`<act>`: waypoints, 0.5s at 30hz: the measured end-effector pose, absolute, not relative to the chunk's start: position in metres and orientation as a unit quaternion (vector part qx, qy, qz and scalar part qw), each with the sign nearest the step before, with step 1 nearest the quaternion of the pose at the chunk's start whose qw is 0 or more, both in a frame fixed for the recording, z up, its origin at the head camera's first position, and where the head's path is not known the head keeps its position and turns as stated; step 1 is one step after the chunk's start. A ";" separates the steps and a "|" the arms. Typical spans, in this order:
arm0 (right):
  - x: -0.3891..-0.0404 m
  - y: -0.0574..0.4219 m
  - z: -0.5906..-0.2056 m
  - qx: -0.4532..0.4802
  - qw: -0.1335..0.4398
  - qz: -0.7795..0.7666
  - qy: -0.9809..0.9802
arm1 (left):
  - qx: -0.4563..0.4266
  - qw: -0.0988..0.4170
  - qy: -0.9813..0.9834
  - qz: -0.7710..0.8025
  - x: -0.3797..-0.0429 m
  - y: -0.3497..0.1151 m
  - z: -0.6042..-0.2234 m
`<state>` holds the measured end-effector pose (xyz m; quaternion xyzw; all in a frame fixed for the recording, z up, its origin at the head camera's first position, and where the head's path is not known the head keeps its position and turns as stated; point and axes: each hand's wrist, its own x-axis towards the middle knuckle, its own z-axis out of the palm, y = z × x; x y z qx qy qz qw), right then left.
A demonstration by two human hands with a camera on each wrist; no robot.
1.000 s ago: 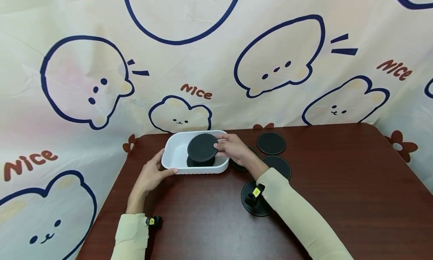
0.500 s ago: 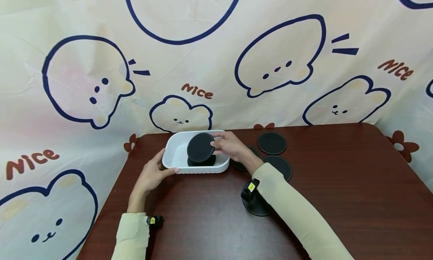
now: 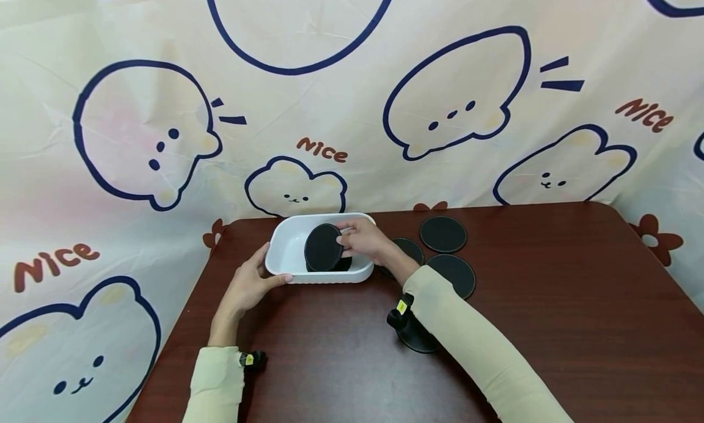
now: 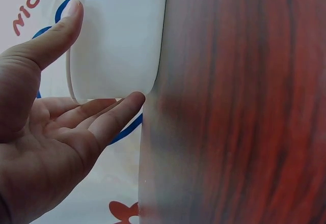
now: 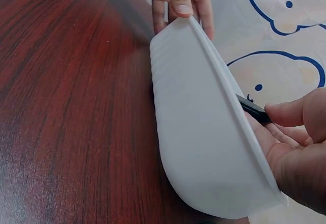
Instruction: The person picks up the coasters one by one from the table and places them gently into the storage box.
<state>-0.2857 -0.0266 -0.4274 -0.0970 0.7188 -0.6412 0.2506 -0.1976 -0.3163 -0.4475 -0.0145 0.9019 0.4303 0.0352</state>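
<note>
A white rectangular tray with rounded corners [image 3: 287, 247] stands near the table's far edge. My left hand [image 3: 249, 287] holds its left end, thumb at the front rim and fingers round the end wall, as the left wrist view also shows. Between thumb and fingers, my right hand [image 3: 370, 242] pinches a round black coaster [image 3: 321, 247], tilted inside the tray. Behind it, another black coaster [image 3: 346, 264] lies on the tray bottom, mostly covered. From the right wrist view, the tray wall hides most of the held coaster [image 5: 253, 110].
Several more black coasters lie right of the tray: one at the back [image 3: 443, 234], one before it [image 3: 454, 275], one partly behind the right wrist [image 3: 408, 250]. Another [image 3: 416, 336] lies nearer, partly under the right sleeve [image 3: 467, 331]. A patterned cloth [image 3: 363, 105] hangs behind the brown table [image 3: 550, 301].
My right hand has moved slightly left and down with the coaster, which now sits lower in the tray and tilts more. My left hand keeps its hold on the tray.
</note>
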 end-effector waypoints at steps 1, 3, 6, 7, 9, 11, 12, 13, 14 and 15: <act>-0.285 -0.027 -0.427 -0.100 0.252 -0.636 0.723 | -0.014 0.036 0.902 0.431 -0.197 -0.316 -0.448; -0.283 -0.028 -0.427 -0.103 0.250 -0.625 0.733 | -0.015 0.036 0.902 0.431 -0.197 -0.316 -0.449; -0.280 -0.029 -0.425 -0.120 0.232 -0.592 0.762 | -0.015 0.037 0.902 0.430 -0.197 -0.316 -0.449; -0.279 -0.028 -0.424 -0.131 0.218 -0.570 0.781 | -0.015 0.037 0.902 0.430 -0.197 -0.316 -0.450; -0.279 -0.027 -0.423 -0.159 0.181 -0.519 0.820 | -0.014 0.036 0.903 0.429 -0.197 -0.316 -0.450; -0.279 -0.024 -0.422 -0.176 0.147 -0.475 0.850 | -0.013 0.034 0.903 0.428 -0.197 -0.316 -0.450; -0.279 -0.022 -0.421 -0.181 0.133 -0.461 0.859 | -0.013 0.034 0.903 0.428 -0.197 -0.316 -0.449; -0.279 -0.020 -0.420 -0.182 0.123 -0.456 0.862 | -0.012 0.033 0.903 0.428 -0.198 -0.316 -0.449; -0.279 -0.017 -0.418 -0.180 0.122 -0.462 0.860 | -0.012 0.033 0.903 0.428 -0.198 -0.317 -0.449; -0.279 -0.014 -0.417 -0.175 0.124 -0.471 0.856 | -0.012 0.033 0.903 0.429 -0.197 -0.317 -0.448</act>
